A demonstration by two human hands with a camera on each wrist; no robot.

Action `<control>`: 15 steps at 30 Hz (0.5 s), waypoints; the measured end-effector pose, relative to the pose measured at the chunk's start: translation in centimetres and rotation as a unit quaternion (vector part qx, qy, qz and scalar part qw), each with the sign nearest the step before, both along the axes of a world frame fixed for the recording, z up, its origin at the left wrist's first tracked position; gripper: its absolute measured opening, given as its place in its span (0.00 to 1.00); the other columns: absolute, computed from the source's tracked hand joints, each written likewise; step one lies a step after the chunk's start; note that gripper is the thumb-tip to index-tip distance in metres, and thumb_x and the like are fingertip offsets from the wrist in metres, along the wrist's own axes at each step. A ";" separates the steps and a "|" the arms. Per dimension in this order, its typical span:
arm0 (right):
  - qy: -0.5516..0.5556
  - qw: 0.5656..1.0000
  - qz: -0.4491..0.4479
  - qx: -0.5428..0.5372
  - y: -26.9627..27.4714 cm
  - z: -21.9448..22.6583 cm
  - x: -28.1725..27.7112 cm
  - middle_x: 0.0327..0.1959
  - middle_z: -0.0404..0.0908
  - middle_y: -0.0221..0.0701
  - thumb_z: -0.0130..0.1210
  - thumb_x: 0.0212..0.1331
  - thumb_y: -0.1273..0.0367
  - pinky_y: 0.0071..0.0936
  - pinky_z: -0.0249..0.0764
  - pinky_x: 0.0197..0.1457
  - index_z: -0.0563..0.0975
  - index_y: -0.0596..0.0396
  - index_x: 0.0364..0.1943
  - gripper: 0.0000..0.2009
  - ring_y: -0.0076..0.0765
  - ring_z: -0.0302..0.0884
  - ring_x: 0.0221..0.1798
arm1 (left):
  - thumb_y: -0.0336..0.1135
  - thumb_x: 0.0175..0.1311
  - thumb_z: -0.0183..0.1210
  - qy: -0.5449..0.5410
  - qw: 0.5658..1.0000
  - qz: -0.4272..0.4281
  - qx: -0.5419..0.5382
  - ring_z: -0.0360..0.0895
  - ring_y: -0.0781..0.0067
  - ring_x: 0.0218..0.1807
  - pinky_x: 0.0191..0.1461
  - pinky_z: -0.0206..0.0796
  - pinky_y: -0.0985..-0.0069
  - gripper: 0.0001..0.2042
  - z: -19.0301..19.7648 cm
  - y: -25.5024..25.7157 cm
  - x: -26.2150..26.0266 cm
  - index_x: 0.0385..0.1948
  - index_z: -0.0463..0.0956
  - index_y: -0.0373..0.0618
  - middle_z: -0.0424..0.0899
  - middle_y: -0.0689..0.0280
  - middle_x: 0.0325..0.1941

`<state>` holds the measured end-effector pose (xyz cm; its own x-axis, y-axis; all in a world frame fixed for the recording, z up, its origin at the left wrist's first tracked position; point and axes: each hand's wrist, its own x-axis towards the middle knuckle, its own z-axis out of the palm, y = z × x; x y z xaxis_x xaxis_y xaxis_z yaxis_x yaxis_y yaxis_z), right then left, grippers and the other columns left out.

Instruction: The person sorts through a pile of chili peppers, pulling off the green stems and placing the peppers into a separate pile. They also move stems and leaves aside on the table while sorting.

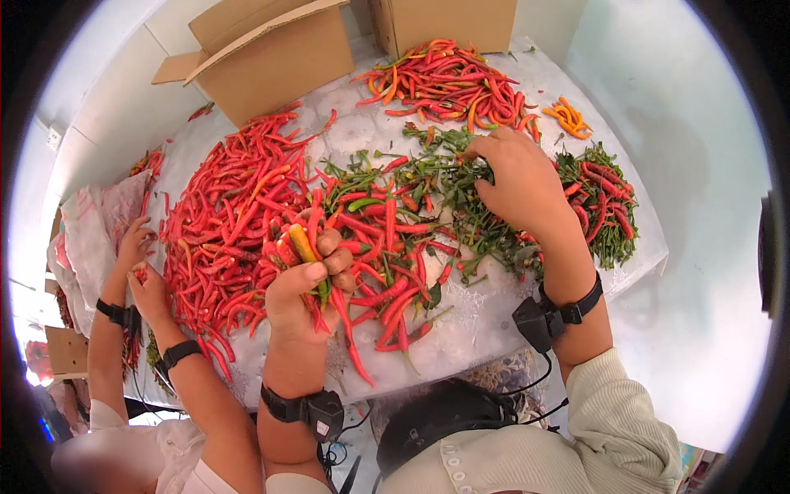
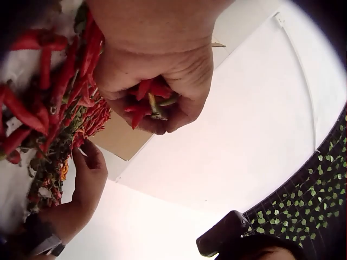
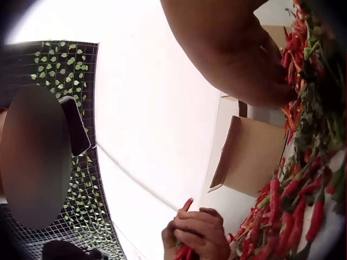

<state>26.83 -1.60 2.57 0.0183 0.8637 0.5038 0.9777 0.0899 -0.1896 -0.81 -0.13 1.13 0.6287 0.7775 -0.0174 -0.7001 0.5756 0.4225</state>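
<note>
My left hand (image 1: pixel 309 284) grips a small bunch of red chillies with one yellow-orange chilli (image 1: pixel 301 244) among them, over the front of the red heap. In the left wrist view the fingers of that hand (image 2: pixel 154 81) curl round the bunch. My right hand (image 1: pixel 527 183) is over the green stems and leaves (image 1: pixel 469 193), fingers bent down at their upper edge near the far chilli pile; its fingertips are partly hidden, and whether they hold anything cannot be told. The right wrist view shows this hand (image 3: pixel 244 59) from the side against the pile.
A large red chilli heap (image 1: pixel 230 214) covers the table's left part. Beyond lie another chilli pile (image 1: pixel 453 78), orange chillies (image 1: pixel 568 117) and cardboard boxes (image 1: pixel 276 62). Dark red chillies on stems (image 1: pixel 605 202) lie at right. Another person's hands (image 1: pixel 144 272) are at the left edge.
</note>
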 end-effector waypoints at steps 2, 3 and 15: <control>0.069 0.994 0.087 -0.010 0.3 0.2 -0.8 0.28 0.75 0.39 0.55 0.38 0.75 0.38 0.69 0.45 0.78 0.55 0.24 0.05 0.46 0.72 0.39 | 0.21 0.47 0.53 -0.007 1.000 0.001 -0.023 0.65 0.81 0.34 0.40 0.71 0.78 0.25 -0.1 0.1 -0.1 0.51 0.64 0.46 0.65 0.72 0.35; 0.104 0.986 0.130 -0.015 0.4 0.3 -1.2 0.28 0.75 0.38 0.56 0.38 0.75 0.38 0.68 0.45 0.78 0.55 0.24 0.05 0.46 0.72 0.40 | 0.21 0.48 0.53 -0.010 0.999 0.001 -0.033 0.65 0.81 0.33 0.39 0.71 0.79 0.24 -0.2 0.2 -0.1 0.51 0.64 0.45 0.64 0.72 0.34; 0.231 0.935 0.212 -0.165 -0.1 0.8 -3.3 0.30 0.77 0.35 0.59 0.48 0.72 0.29 0.70 0.39 0.77 0.58 0.33 0.08 0.36 0.75 0.34 | 0.25 0.49 0.57 0.042 0.999 0.018 0.001 0.67 0.79 0.33 0.33 0.68 0.81 0.22 -0.5 0.3 0.2 0.49 0.65 0.47 0.67 0.68 0.35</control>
